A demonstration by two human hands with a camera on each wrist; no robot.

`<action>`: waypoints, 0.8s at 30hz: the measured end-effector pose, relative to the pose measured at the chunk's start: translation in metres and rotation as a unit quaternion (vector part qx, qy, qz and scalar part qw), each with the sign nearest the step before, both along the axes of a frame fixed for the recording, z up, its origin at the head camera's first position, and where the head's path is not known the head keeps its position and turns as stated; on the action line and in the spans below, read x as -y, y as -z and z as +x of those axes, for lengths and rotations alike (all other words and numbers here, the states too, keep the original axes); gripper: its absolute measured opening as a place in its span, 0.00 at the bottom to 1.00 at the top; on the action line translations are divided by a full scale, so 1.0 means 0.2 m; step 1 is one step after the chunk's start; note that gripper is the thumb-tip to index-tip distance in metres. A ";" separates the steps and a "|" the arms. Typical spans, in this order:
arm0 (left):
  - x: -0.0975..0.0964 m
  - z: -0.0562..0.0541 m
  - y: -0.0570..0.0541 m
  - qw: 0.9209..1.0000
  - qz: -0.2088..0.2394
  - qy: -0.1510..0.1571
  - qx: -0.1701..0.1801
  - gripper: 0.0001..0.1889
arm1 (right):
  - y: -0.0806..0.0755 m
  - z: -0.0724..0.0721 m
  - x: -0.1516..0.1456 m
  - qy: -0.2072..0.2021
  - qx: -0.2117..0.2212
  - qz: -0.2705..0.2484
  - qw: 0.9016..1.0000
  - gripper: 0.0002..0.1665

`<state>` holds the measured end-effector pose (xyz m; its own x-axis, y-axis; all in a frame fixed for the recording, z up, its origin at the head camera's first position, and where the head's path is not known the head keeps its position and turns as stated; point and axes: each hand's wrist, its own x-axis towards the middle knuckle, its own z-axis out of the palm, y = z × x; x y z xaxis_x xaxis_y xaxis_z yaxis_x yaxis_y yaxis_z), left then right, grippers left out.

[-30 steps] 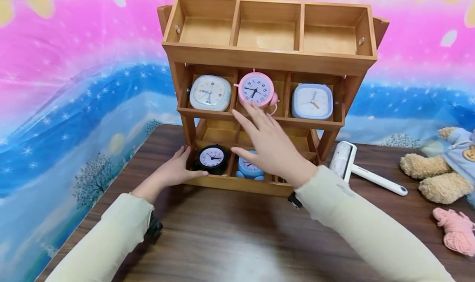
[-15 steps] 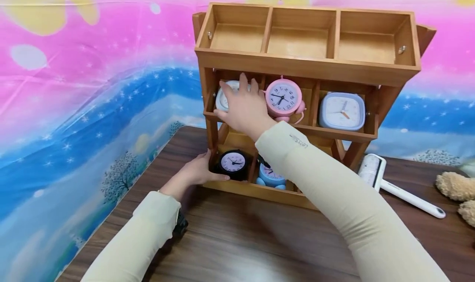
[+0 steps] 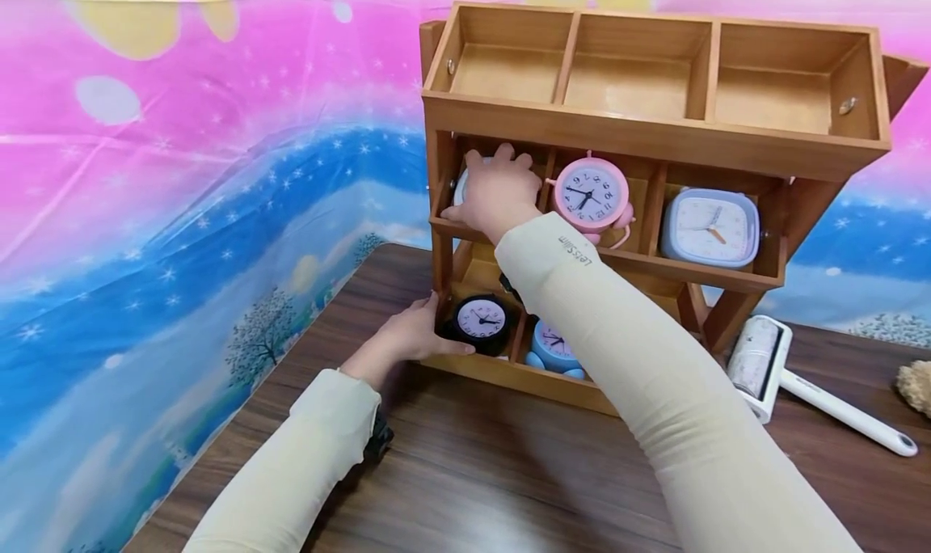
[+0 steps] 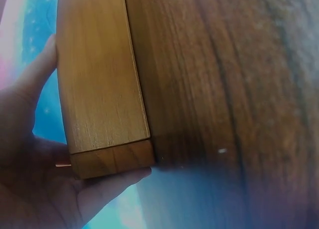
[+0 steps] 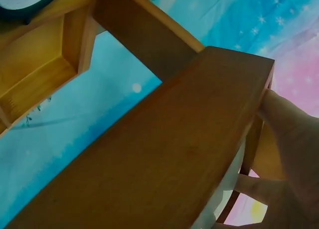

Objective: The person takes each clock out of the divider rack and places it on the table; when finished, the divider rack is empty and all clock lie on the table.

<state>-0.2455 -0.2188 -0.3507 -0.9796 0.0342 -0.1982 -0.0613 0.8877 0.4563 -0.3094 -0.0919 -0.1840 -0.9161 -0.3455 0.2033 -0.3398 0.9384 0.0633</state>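
My right hand (image 3: 502, 191) reaches into the left compartment of the middle tier and holds a white alarm clock (image 3: 461, 187), most of which it hides. In the right wrist view, the fingers lie on the pale clock (image 5: 223, 191) behind the tier's front board. With thumb and fingers around it, my left hand (image 3: 410, 332) grips the lower left corner of the wooden shelf (image 3: 509, 373). Just beside that thumb sits a black alarm clock (image 3: 482, 320). A blue alarm clock (image 3: 554, 349) stands to its right, partly covered by my right sleeve.
A pink alarm clock (image 3: 591, 195) and a lavender alarm clock (image 3: 711, 227) occupy the middle tier's other compartments. On the wooden table (image 3: 451, 456), a white lint roller (image 3: 815, 387) lies right of the shelf. Part of a plush toy (image 3: 915, 386) shows at the right edge.
My right hand has moved left from in front of the pink clock onto the white clock. My left hand stays at the shelf corner. The head view has swung left.
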 end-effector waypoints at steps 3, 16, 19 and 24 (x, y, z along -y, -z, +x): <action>-0.02 -0.01 0.00 1.000 -0.001 0.004 0.000 0.64 | -0.01 -0.02 -0.01 0.008 0.011 -0.008 1.000 0.59; -0.07 -0.02 0.05 1.000 -0.004 -0.003 0.007 0.63 | 0.04 -0.06 -0.09 -0.014 -0.022 -0.022 0.999 0.56; -0.07 -0.02 0.05 1.000 -0.005 -0.004 0.006 0.63 | 0.03 -0.04 -0.10 -0.035 -0.052 -0.025 0.998 0.54; -0.05 -0.02 0.05 1.000 -0.006 -0.002 0.004 0.63 | 0.04 0.05 -0.13 -0.083 -0.089 -0.021 0.992 0.53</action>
<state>-0.2491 -0.2086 -0.3609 -0.9780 0.0273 -0.2069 -0.0693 0.8926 0.4454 -0.2984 -0.0660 -0.1926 -0.7953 -0.4769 0.3744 -0.4774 0.8732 0.0982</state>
